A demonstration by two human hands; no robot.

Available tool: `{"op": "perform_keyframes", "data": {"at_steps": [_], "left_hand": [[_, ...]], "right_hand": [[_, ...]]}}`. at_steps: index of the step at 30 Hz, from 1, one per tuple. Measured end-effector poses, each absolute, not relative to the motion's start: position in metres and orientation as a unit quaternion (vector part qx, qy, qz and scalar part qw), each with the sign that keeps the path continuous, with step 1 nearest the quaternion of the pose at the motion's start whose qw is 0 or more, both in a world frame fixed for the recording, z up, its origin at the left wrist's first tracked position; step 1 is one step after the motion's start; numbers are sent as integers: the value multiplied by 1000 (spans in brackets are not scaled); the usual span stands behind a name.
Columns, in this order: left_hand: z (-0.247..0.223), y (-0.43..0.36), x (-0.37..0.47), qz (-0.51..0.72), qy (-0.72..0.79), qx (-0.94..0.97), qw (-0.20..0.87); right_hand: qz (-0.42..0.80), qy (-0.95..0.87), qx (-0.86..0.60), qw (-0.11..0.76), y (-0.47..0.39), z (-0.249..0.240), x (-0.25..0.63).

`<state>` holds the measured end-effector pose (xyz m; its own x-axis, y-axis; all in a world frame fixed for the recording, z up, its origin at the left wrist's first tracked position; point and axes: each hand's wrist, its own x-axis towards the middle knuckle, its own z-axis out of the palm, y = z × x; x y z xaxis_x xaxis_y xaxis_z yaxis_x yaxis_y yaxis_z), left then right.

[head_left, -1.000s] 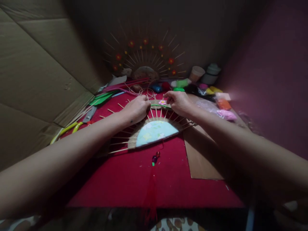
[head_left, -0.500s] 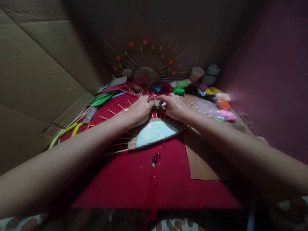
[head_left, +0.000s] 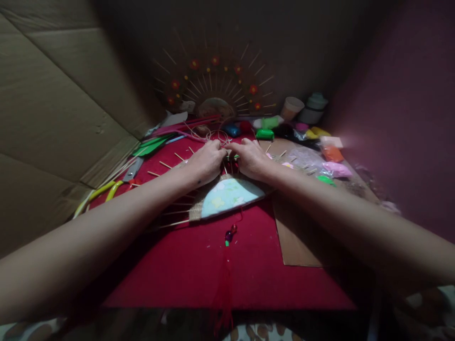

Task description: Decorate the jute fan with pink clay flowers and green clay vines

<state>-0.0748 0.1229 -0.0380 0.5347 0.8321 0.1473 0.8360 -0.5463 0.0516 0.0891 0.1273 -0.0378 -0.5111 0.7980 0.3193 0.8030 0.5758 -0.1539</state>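
A fan point(head_left: 231, 195) of thin sticks, with a pale blue flowered centre and woven cord at its sides, lies on the red table. My left hand point(head_left: 210, 158) is closed at the fan's upper edge, with fingertips on the woven band between the sticks. Right beside it my right hand point(head_left: 251, 158) is closed too, thumb and index finger pressing the same band where green and pink bits show. Both sets of fingertips are partly hidden. From the fan's lower edge hangs a beaded red tassel point(head_left: 223, 279).
Yellow-handled scissors point(head_left: 110, 189) and green sheets point(head_left: 151, 146) lie at the left. Packs of coloured clay point(head_left: 334, 169), a cup point(head_left: 292, 109) and a bottle point(head_left: 313, 108) stand right and behind. A cardboard sheet point(head_left: 302, 241) lies at right; a second flowered fan point(head_left: 215, 90) leans at the back.
My right hand has shifted slightly left, closer to my left hand, and its fingers have come down on the band. The left hand has barely moved.
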Motion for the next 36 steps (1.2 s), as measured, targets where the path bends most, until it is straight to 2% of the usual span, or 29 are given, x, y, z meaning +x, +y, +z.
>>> {"op": "perform_keyframes", "data": {"at_steps": [8,18,27,36], "left_hand": [[-39,121,-81,-83,-482,-870,65],[-38,114,-76,-90,-497,-863,16],[-40,127,-85,-115,-491,-863,27],[-32,114,-61,-93,-466,-880,23]], "right_hand": [[-24,-876,-457,154,127,-37,90],[-29,-885,-442,140,126,-35,90],[-8,-863,-464,197,132,-32,102],[-33,-863,-474,173,128,-35,109]]}}
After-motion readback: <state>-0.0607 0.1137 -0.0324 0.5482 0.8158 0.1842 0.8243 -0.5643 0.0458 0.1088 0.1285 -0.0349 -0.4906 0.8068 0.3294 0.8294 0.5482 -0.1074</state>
